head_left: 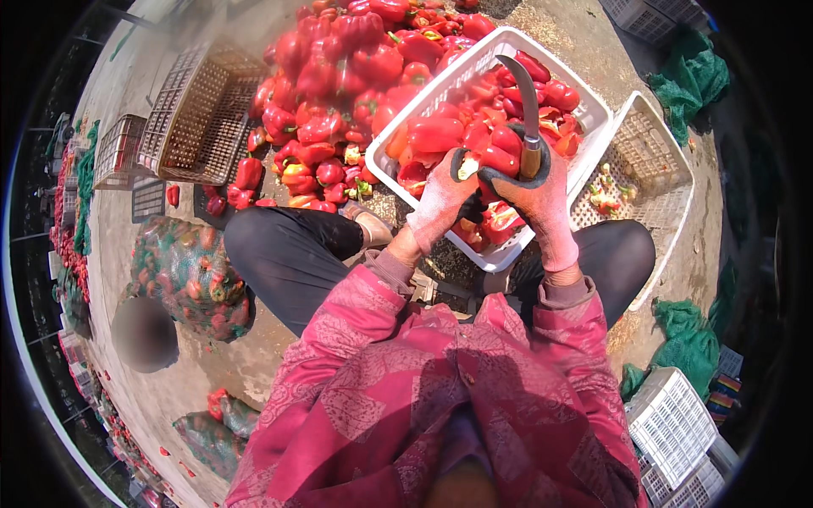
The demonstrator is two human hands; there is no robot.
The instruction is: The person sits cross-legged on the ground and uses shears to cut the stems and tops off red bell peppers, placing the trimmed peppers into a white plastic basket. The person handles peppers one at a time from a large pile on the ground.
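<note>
Both my hands wear pink gloves with dark palms and fingers. My right hand (537,190) grips the wooden handle of a curved knife (524,92), its blade pointing up and away from me. My left hand (444,193) holds a piece of red bell pepper whose pale core (469,166) shows by the thumb; my right fingers meet it from the other side. Both hands are over a white plastic crate (406,117) of cut red peppers (435,134). Beside it at the right, a second white crate (664,149) holds several pepper cores (608,193).
Whole red peppers (317,127) lie heaped beyond and left of the crate. An upturned slatted crate (184,108) lies at the left, above a full mesh sack (190,276). My knees flank the work crate. Green netting (686,340) and stacked white crates (673,419) are at lower right.
</note>
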